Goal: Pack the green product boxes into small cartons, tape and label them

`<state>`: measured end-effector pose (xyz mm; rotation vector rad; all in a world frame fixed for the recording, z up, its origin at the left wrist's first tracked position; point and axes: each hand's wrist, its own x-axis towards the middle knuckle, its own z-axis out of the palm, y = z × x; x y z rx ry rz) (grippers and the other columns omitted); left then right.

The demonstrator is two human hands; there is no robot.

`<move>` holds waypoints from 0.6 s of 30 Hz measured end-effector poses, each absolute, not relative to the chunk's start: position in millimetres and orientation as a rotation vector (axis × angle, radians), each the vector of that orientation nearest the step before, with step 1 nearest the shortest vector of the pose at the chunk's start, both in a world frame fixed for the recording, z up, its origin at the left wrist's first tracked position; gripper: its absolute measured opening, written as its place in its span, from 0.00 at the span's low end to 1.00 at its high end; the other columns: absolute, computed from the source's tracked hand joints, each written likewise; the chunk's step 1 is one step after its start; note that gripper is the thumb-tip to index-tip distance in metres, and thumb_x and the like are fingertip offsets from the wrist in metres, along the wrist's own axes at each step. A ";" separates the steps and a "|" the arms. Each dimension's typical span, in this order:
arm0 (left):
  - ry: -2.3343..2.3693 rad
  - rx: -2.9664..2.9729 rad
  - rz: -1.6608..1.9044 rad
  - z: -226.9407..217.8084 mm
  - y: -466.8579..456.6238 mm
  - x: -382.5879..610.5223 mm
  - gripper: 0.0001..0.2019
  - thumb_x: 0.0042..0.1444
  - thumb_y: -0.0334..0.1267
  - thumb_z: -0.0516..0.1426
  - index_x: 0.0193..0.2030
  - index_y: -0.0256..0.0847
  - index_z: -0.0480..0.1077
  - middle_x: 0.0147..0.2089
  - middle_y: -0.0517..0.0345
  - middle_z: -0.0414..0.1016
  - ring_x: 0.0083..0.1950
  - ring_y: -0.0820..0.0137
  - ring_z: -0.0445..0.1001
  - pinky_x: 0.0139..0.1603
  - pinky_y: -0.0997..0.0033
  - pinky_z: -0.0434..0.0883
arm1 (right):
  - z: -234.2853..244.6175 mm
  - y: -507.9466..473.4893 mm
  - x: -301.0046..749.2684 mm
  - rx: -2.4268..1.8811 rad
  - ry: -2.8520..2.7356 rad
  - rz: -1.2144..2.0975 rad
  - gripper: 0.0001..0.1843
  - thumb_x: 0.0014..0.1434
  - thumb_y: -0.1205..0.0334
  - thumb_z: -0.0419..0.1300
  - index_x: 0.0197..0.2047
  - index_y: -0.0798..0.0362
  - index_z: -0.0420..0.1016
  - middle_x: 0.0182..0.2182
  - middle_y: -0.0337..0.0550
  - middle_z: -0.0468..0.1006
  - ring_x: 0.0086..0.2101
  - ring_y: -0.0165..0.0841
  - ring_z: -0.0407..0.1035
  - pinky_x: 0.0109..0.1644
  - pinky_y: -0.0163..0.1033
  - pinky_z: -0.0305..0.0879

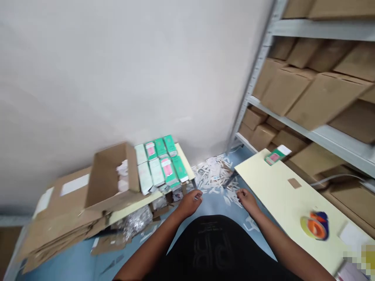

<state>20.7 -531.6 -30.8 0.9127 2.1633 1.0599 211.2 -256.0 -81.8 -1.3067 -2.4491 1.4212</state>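
My left hand (191, 201) is held over the floor, just off the right end of the left table, its fingers loosely curled with nothing visible in them. Several green-and-white small boxes (166, 171) stand in rows on that table, nearest to this hand. My right hand (246, 200) hovers beside the left edge of the right table (252, 171). Its fingers are curled too, and no object shows in them. On the right table lie a green box with a pink panel (274, 156), a small brown cardboard piece (294, 183) and a tape dispenser (315, 226), blurred.
An open carton (109, 175) holding crumpled paper sits on the left table beside flattened cardboard (58, 210). Clear plastic wrap (137, 222) is heaped below. Paper strips (215, 171) litter the blue floor. A metal shelf (322, 134) with cartons rises at right.
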 end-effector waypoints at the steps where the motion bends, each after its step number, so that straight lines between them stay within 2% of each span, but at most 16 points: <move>1: 2.187 0.855 1.091 -28.5 -554.2 11.4 0.12 0.59 0.40 0.57 0.48 0.41 0.76 0.47 0.52 0.82 0.47 0.64 0.79 0.51 0.63 0.74 | -77.9 -272.7 189.3 -1.267 -2.455 1.451 0.18 0.60 0.47 0.50 0.38 0.50 0.74 0.31 0.42 0.80 0.31 0.37 0.75 0.35 0.38 0.68; 8: 2.262 0.489 1.350 -16.2 -673.9 -28.3 0.13 0.59 0.40 0.57 0.48 0.41 0.76 0.47 0.51 0.82 0.48 0.63 0.80 0.54 0.62 0.75 | -41.6 -383.5 70.2 -0.822 -2.564 1.716 0.19 0.57 0.43 0.54 0.35 0.50 0.72 0.30 0.40 0.77 0.31 0.36 0.73 0.36 0.38 0.70; 14: 2.321 0.178 1.617 -12.9 -736.7 -41.1 0.13 0.60 0.42 0.57 0.49 0.42 0.75 0.48 0.53 0.82 0.49 0.63 0.80 0.55 0.63 0.75 | -16.3 -437.0 -4.7 -0.508 -2.678 1.878 0.18 0.58 0.43 0.58 0.35 0.51 0.74 0.28 0.39 0.75 0.30 0.35 0.70 0.36 0.38 0.68; 18: 2.500 -0.029 1.660 1.9 -777.8 -58.5 0.14 0.61 0.45 0.57 0.49 0.41 0.76 0.48 0.54 0.82 0.49 0.64 0.79 0.54 0.64 0.75 | -8.9 -466.3 -63.2 -0.276 -2.727 1.979 0.19 0.58 0.42 0.59 0.37 0.51 0.76 0.25 0.37 0.73 0.28 0.34 0.68 0.33 0.38 0.66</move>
